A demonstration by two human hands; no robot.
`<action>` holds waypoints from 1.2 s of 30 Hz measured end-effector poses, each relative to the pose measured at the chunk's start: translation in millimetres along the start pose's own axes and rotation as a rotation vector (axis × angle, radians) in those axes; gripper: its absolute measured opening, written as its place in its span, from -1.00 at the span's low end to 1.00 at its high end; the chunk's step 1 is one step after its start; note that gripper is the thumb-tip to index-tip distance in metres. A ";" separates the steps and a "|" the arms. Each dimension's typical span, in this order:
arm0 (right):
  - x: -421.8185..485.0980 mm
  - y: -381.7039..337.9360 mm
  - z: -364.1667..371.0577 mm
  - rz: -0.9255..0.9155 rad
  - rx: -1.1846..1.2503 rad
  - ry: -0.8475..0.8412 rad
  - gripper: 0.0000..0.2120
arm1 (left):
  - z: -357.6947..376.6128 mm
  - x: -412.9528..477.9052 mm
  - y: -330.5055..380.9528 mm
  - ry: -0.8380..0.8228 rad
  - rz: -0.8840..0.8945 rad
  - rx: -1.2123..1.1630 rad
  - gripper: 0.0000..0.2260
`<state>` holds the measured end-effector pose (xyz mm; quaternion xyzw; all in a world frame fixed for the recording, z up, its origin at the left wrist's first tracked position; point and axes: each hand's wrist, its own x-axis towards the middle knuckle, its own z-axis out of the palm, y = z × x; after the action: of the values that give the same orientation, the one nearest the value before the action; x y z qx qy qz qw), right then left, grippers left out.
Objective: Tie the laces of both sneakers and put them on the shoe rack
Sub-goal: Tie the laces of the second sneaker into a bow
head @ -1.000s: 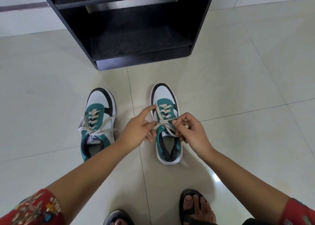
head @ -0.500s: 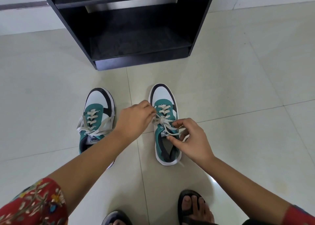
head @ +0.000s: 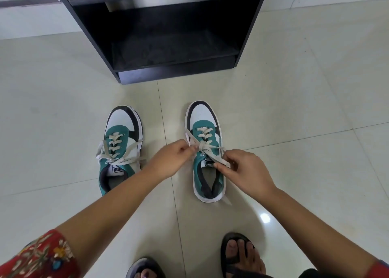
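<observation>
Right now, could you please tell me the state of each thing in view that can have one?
Left sneaker: on the floor, laces in a tied bow.
Right sneaker: on the floor, laces being tied, bow not finished.
Left hand: pinching a lace of the right sneaker.
Right hand: pinching the other lace.
Shoe rack: open-fronted, lower shelf holds no shoes.

Single head-worn wide-angle view, looking steeply down and forward from above the tiled floor [head: 63,109]; close over the forearms, black shoe rack [head: 172,67] at the frame's far edge.
</observation>
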<state>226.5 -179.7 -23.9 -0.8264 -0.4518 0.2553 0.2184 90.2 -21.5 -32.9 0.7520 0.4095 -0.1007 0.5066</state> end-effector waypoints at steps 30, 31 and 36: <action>38.9 17.0 6.8 0.537 0.982 0.028 -0.59 | 10.5 -4.4 -29.3 0.234 0.575 0.565 -0.76; 38.4 17.8 7.1 0.541 0.985 0.029 -0.59 | 11.1 -5.8 -27.5 0.231 0.561 0.556 -0.79; 30.2 19.6 5.9 0.468 0.899 -0.016 -0.64 | 6.8 -10.1 -28.1 0.013 0.333 0.071 -0.85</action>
<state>249.2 -162.8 -46.8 -0.7278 -0.1016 0.4731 0.4861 65.4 -28.2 -49.4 0.8276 0.2788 -0.0248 0.4865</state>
